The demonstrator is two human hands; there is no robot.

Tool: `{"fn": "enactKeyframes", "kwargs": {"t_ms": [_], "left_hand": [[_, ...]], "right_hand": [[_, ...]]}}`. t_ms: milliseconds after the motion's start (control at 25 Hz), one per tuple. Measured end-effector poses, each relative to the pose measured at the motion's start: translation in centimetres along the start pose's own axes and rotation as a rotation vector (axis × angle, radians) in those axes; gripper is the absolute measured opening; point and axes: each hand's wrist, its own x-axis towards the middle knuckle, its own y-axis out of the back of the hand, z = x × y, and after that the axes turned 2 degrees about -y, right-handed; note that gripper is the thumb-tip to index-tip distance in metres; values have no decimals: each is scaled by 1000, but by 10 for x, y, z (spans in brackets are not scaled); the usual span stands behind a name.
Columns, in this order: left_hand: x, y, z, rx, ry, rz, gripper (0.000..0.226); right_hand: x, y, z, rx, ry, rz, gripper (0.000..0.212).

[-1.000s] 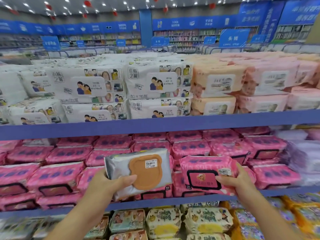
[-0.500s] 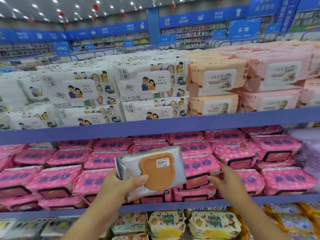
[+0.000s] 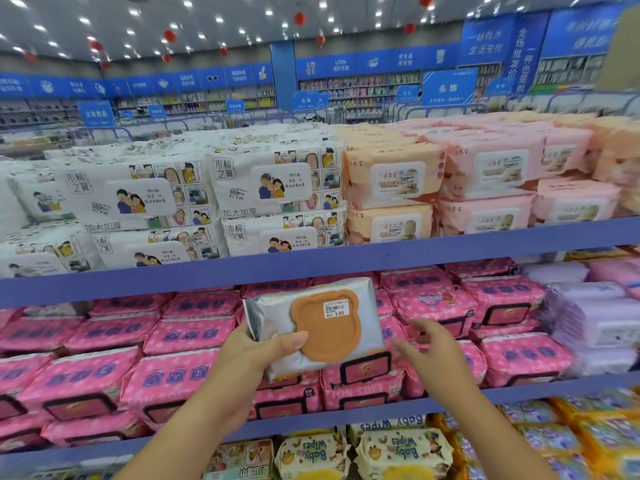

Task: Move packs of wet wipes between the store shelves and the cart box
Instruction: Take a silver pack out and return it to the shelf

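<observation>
Wipes are what the coming move turns on: one silver pack [image 3: 313,329] with a tan bear-shaped lid [image 3: 327,341] and a price sticker [image 3: 334,310], held up between the two hands and in front of the rows beyond them.

The left hand [image 3: 256,355] grips the pack at its lower left corner. The thumb lies across the front face and reaches the edge of the lid; the fingers are hidden behind the pack. The right hand [image 3: 433,351] holds nothing. Its fingers are loose and slightly spread, pointing toward the pack's free end.

The pack's long axis runs from the left hand toward the right hand and rises a little on the right-hand side, with the lid facing the person. All its weight hangs from the left hand's end. The unsupported short end is just beside the right hand's fingertips; whether a fingertip touches it I cannot tell.

So the right hand is the nearer one to the free end, and I judge it could close on that end with a short sideways reach, for a handover or a two-handed hold.

Beyond both hands, pink packs [image 3: 194,330] fill the shelf. The blue shelf edge [image 3: 311,424] runs below the wrists, and another blue edge [image 3: 311,268] runs above the held pack. The silver pack matches none of the packs around it.

The cart box is out of view, so its direction from the hands cannot be told.
</observation>
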Motion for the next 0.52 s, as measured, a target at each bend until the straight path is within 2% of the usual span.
{"fn": "enactKeyframes", "kwargs": {"t_ms": [120, 200, 360, 440, 520], "left_hand": [[5, -5, 5, 3, 0, -42, 53], [7, -9, 8, -16, -8, -58, 54], [11, -17, 16, -43, -48, -155, 53], [17, -18, 22, -58, -61, -159, 58], [23, -17, 35, -117, -69, -188, 64]], "right_hand": [[-8, 12, -26, 129, 61, 1, 33], [-13, 18, -46, 269, 78, -11, 26], [-28, 30, -89, 535, 36, -135, 39], [-35, 39, -107, 564, 68, -125, 46], [-41, 49, -122, 548, 99, -74, 41]]}}
